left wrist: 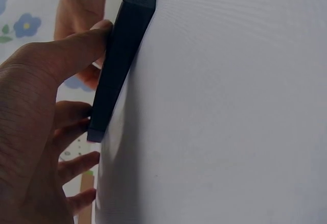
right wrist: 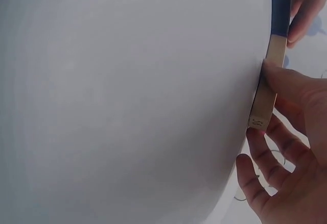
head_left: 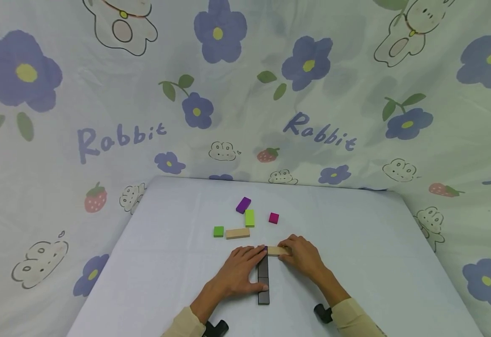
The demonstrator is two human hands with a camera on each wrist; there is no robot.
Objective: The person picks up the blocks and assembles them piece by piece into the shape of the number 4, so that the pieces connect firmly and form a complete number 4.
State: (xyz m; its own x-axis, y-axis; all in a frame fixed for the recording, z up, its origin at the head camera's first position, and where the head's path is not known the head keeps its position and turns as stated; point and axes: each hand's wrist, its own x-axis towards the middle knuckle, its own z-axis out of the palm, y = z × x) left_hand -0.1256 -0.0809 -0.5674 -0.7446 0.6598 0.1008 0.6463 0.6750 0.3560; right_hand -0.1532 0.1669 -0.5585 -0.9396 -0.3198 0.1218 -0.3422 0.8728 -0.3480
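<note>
Dark grey blocks (head_left: 263,270) lie end to end in a straight row on the white tabletop. My left hand (head_left: 240,271) rests along the row's left side, its fingers extended. Its thumb touches the nearer block, and its fingertips reach the far end, where a sliver of purple shows beneath them. At that far end a plain wooden block (head_left: 273,251) points off to the right, at a right angle to the row. My right hand (head_left: 305,256) pinches the wooden block's right end between thumb and fingers; in the right wrist view its other end meets a dark block (right wrist: 281,9).
Beyond the hands lie a green cube (head_left: 218,231), another wooden block (head_left: 238,233), a lime block (head_left: 250,218), a purple block (head_left: 243,205) and a magenta cube (head_left: 274,218). A patterned curtain (head_left: 245,93) hangs behind the table's far edge.
</note>
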